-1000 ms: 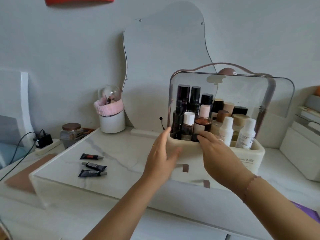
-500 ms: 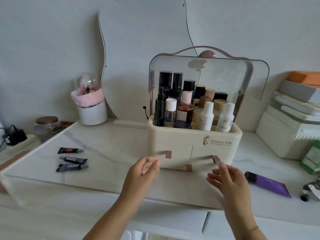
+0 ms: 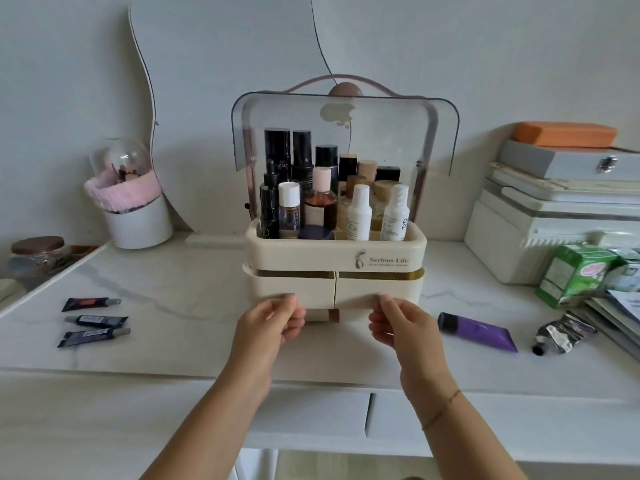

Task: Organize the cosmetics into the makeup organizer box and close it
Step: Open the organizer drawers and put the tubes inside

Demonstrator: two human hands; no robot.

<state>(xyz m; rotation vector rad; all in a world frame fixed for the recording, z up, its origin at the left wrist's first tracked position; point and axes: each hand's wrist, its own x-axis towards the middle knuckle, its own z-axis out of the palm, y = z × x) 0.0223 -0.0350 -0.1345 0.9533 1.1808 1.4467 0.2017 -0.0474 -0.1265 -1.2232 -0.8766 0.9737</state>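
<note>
The left hand [image 3: 268, 323] pinches the tab of the left drawer [image 3: 294, 294] with curled fingers [image 3: 289, 306], and the right hand [image 3: 401, 329] pinches the tab of the right drawer [image 3: 377, 289] the same way. Both drawers sit side by side in the lower front of the cream organizer [image 3: 334, 252], each pulled a little way out toward the near edge. Below them a third brown tab [image 3: 333, 315] shows between the hands. The organizer stands in the middle of the white counter [image 3: 194, 299], its top tray packed with upright bottles [image 3: 322, 199] and its clear lid [image 3: 343, 133] swung up and back, open. Left of the organizer, three small dark tubes [image 3: 93, 322] lie on the counter, well apart from it. Right of it lies a purple tube [image 3: 479, 332], and further right a crumpled silver tube [image 3: 562, 334]. At the far left stands a white cup [image 3: 138, 220] with a pink band, near a mirror [image 3: 221, 98] leaning on the wall. At the far right are stacked boxes [image 3: 540, 216] and a green carton [image 3: 575, 275].
</note>
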